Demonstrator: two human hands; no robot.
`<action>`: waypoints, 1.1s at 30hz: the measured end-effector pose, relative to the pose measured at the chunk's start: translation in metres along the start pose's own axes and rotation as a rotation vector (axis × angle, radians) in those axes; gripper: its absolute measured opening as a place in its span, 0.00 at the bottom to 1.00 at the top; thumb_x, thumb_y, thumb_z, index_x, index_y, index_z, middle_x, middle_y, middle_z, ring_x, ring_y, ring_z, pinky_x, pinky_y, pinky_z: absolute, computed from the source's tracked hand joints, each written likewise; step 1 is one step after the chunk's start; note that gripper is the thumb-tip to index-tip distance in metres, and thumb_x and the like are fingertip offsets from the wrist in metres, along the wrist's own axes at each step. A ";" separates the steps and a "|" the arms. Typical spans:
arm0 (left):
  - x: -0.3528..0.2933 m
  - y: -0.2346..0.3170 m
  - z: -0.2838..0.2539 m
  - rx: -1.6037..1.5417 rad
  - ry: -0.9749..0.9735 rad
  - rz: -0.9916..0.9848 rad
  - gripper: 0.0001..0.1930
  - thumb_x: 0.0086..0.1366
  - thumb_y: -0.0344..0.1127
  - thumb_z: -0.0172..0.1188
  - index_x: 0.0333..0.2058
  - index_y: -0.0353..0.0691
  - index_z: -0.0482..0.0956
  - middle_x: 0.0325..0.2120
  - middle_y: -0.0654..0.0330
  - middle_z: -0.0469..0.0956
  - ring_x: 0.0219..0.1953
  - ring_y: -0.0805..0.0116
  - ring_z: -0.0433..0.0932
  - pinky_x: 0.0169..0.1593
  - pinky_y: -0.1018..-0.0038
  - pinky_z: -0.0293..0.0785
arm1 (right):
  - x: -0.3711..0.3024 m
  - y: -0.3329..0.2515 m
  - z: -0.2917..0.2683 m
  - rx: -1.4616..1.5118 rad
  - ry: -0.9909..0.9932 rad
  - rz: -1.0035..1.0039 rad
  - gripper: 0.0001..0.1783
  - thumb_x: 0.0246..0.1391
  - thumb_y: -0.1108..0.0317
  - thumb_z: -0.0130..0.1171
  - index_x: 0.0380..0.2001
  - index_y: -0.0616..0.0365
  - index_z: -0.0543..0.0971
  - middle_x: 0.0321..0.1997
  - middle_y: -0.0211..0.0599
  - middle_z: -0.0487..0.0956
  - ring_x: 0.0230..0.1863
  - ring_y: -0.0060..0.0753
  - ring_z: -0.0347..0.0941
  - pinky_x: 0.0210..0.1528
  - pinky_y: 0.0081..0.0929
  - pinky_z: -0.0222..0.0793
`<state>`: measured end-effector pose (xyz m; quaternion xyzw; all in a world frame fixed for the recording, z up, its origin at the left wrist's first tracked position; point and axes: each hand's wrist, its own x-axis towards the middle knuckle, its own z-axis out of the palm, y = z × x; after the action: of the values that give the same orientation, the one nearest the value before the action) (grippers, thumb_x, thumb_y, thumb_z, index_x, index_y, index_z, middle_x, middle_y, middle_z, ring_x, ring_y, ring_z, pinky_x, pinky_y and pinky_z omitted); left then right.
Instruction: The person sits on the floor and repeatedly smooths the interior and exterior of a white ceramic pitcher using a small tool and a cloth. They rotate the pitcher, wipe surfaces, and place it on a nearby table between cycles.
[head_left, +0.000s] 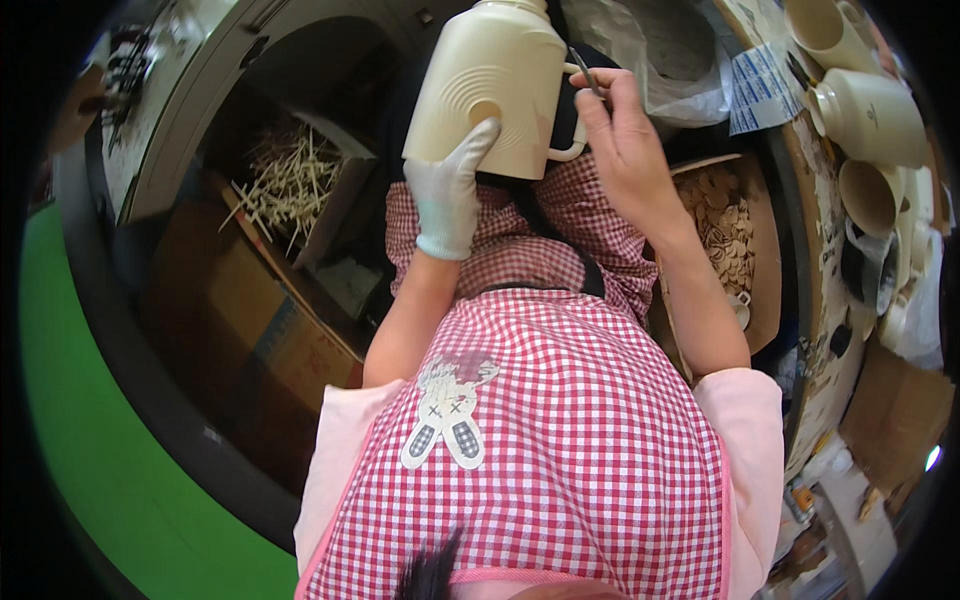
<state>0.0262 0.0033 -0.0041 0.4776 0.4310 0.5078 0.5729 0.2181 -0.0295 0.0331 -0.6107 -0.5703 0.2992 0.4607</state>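
A cream plastic jug body [490,70] with raised concentric rings on its side is held upright above my lap. My left hand [448,195], in a white knit glove, grips its lower left part, with the thumb lying over the ringed face. On the jug's right side, a loop handle [570,152] sticks out. Beside that handle my bare right hand [632,150] pinches a slim dark metal blade [586,72], its tip pointing up near the handle's upper end. Whether the blade touches the plastic I cannot tell.
Left of my knees, a carton holds thin cream plastic sticks [290,180]. On the right stands a box of flat tan pieces [718,225]. Several cream jugs [872,118] crowd the bench, near a blue-and-white printed sheet [765,88]. A clear plastic bag [690,95] hangs beyond my right hand.
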 end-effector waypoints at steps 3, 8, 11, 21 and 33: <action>-0.007 0.009 -0.003 -0.080 -0.122 0.015 0.16 0.69 0.17 0.55 0.55 0.28 0.79 0.53 0.55 0.81 0.56 0.65 0.80 0.60 0.69 0.77 | -0.005 -0.016 -0.014 -0.103 -0.174 -0.022 0.15 0.72 0.63 0.53 0.56 0.57 0.76 0.46 0.50 0.83 0.47 0.52 0.82 0.48 0.35 0.77; -0.020 0.038 -0.010 -0.616 -0.106 -0.484 0.20 0.74 0.24 0.53 0.63 0.29 0.71 0.59 0.52 0.77 0.60 0.64 0.78 0.61 0.69 0.79 | -0.008 -0.034 -0.008 -0.070 -0.312 -0.109 0.22 0.73 0.66 0.53 0.67 0.46 0.76 0.25 0.36 0.76 0.23 0.20 0.69 0.29 0.22 0.69; -0.020 0.049 -0.013 -0.584 -0.103 -0.492 0.20 0.75 0.30 0.53 0.62 0.28 0.71 0.57 0.51 0.78 0.58 0.65 0.80 0.58 0.71 0.81 | -0.009 -0.035 -0.007 -0.051 -0.370 -0.100 0.23 0.73 0.68 0.53 0.68 0.43 0.75 0.25 0.38 0.78 0.23 0.21 0.72 0.29 0.23 0.71; -0.015 0.060 0.002 -0.417 -0.046 -0.490 0.22 0.71 0.35 0.56 0.59 0.25 0.73 0.47 0.51 0.83 0.45 0.66 0.85 0.49 0.73 0.83 | -0.005 -0.046 -0.015 -0.248 -0.440 -0.048 0.26 0.69 0.72 0.55 0.68 0.41 0.75 0.32 0.49 0.84 0.28 0.43 0.83 0.35 0.34 0.79; -0.018 0.052 0.018 -0.040 0.015 -0.276 0.18 0.75 0.34 0.57 0.54 0.23 0.77 0.42 0.56 0.83 0.39 0.73 0.83 0.42 0.77 0.81 | -0.011 -0.047 0.015 -0.734 -0.298 -0.195 0.30 0.64 0.73 0.56 0.69 0.41 0.73 0.21 0.44 0.79 0.21 0.45 0.78 0.27 0.38 0.75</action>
<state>0.0329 -0.0155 0.0501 0.3987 0.4867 0.4363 0.6433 0.1834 -0.0404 0.0680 -0.6274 -0.7551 0.1160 0.1505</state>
